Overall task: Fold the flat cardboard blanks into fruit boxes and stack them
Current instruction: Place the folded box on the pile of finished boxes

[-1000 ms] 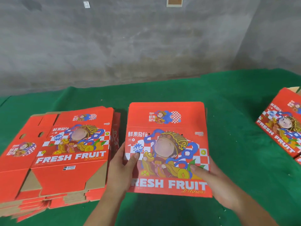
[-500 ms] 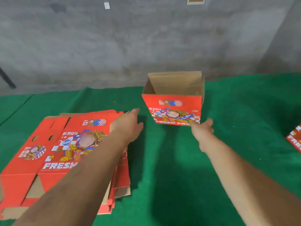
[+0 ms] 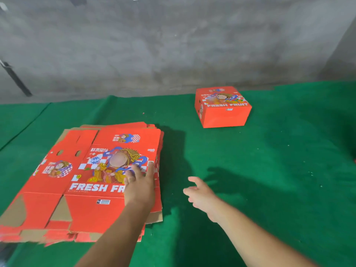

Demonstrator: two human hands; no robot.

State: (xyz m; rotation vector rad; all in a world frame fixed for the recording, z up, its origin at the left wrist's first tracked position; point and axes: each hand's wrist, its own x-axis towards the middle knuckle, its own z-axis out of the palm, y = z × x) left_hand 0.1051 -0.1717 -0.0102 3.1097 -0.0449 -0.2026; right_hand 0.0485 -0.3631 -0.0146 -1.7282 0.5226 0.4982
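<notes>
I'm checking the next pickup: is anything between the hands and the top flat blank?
Nothing visible. The left hand already rests on the top blank of the pile; the right hand hovers open over bare green cloth beside it.

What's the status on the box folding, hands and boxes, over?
Left hand flat on top blank of the flat stack. Right hand open, empty, above the green cloth. One folded box at far side. Nothing in the way.
</notes>
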